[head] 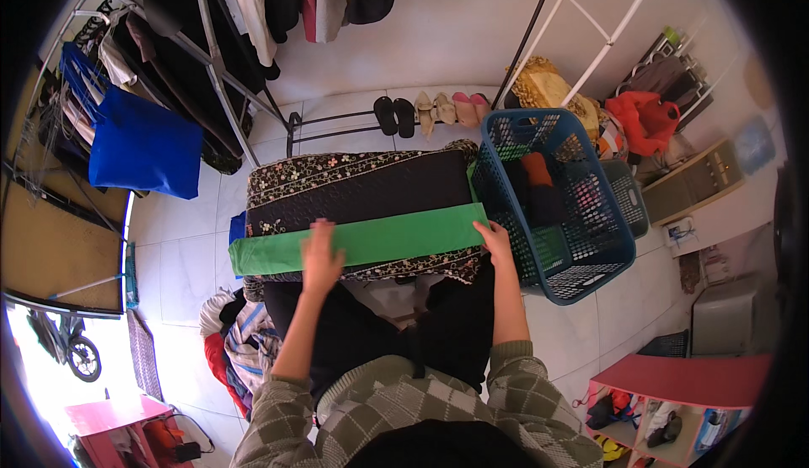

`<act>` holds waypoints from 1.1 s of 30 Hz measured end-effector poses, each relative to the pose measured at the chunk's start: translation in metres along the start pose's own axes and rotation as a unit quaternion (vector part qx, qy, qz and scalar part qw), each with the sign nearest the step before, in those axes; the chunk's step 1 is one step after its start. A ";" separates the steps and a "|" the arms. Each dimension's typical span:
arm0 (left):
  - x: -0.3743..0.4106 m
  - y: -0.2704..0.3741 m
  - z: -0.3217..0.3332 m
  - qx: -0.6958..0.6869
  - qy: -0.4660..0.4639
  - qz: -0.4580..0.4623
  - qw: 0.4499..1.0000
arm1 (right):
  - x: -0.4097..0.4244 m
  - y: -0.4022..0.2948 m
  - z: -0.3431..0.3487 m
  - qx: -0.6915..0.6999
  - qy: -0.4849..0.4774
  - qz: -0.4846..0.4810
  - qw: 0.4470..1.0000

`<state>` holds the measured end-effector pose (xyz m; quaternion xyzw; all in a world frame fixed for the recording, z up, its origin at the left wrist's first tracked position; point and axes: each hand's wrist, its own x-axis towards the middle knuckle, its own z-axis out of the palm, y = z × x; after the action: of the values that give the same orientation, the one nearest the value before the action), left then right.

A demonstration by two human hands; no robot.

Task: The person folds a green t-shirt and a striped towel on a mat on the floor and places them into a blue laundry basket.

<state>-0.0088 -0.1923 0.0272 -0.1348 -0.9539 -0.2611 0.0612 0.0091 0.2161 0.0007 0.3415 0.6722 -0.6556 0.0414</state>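
Note:
A long folded green cloth (404,233) lies across a low surface covered with black floral-patterned fabric (360,190). My left hand (323,258) is over the left part of the green cloth, slightly blurred, its fingers pointing away from me; whether it presses on the cloth cannot be told. At the cloth's right end, my right hand (494,240) has its thumb and fingers at the edge; whether they pinch it is unclear. Just to the right stands a blue plastic laundry basket (572,281) with some dark and orange folded cloth (537,171) inside.
Heaped clothes (243,338) lie on the tiled floor at my left. A blue bag (145,142) hangs from a clothes rack at the upper left. Sandals and shoes (404,117) rest on a low metal rack beyond the fabric. Pink shelves (682,383) stand at the lower right.

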 end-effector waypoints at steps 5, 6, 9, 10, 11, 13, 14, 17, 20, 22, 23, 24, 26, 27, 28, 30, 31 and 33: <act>0.024 0.107 0.055 -0.149 -0.163 0.153 0.963 | -0.022 -0.001 0.039 -0.151 0.204 -0.378 0.890; 0.026 0.116 0.065 -0.228 -0.200 0.117 0.946 | -0.037 -0.008 0.053 -0.158 0.170 -0.366 0.901; 0.038 0.120 0.105 -0.546 -0.216 -0.071 0.806 | -0.078 -0.027 0.091 -0.156 0.055 -0.417 0.894; 0.043 0.124 0.112 -0.648 -0.208 -0.139 0.719 | -0.080 -0.020 0.094 -0.179 0.016 -0.408 0.895; 0.046 0.124 0.117 -0.663 -0.201 -0.181 0.698 | -0.080 -0.015 0.098 -0.217 -0.006 -0.406 0.888; 0.049 0.129 0.118 -0.688 -0.189 -0.265 0.649 | -0.071 0.001 0.099 -0.307 -0.048 -0.390 0.867; 0.048 0.127 0.118 -0.716 -0.190 -0.241 0.627 | -0.070 0.009 0.100 -0.316 -0.048 -0.413 0.853; 0.049 0.139 0.106 -0.618 -0.222 -0.249 0.712 | -0.070 0.016 0.100 -0.332 -0.060 -0.439 0.833; 0.031 0.139 0.120 -0.433 0.008 -0.078 0.898 | -0.077 0.010 0.106 -0.226 -0.131 -0.385 0.885; 0.033 0.143 0.116 -0.311 0.017 0.047 0.949 | -0.056 0.016 0.094 -0.038 -0.174 -0.326 0.929; 0.032 0.144 0.113 -0.244 0.022 0.107 0.964 | -0.048 0.016 0.084 0.000 -0.200 -0.284 0.938; 0.027 0.141 0.114 -0.183 -0.025 0.105 0.977 | -0.042 0.010 0.075 0.038 -0.230 -0.241 0.942; 0.023 0.135 0.119 -0.121 -0.018 0.128 0.984 | -0.027 -0.001 0.066 -0.013 -0.197 -0.244 0.949; 0.023 0.135 0.122 -0.091 -0.017 0.142 0.985 | -0.021 -0.004 0.065 -0.082 -0.132 -0.294 0.943; 0.020 0.130 0.121 -0.084 -0.020 0.129 0.988 | -0.027 -0.016 0.072 -0.174 -0.105 -0.327 0.923; 0.021 0.131 0.120 -0.077 -0.025 0.114 0.990 | -0.034 -0.021 0.085 -0.367 -0.051 -0.384 0.846; 0.023 0.135 0.120 -0.042 -0.021 0.116 0.992 | -0.030 -0.011 0.089 -0.465 -0.026 -0.406 0.787; 0.024 0.136 0.118 0.030 -0.011 0.110 0.993 | -0.026 0.002 0.094 -0.524 0.009 -0.385 0.759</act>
<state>0.0021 -0.0135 -0.0041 -0.2400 -0.9413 -0.2223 0.0831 -0.0070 0.1197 -0.0007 -0.0155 0.9861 -0.1580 -0.0484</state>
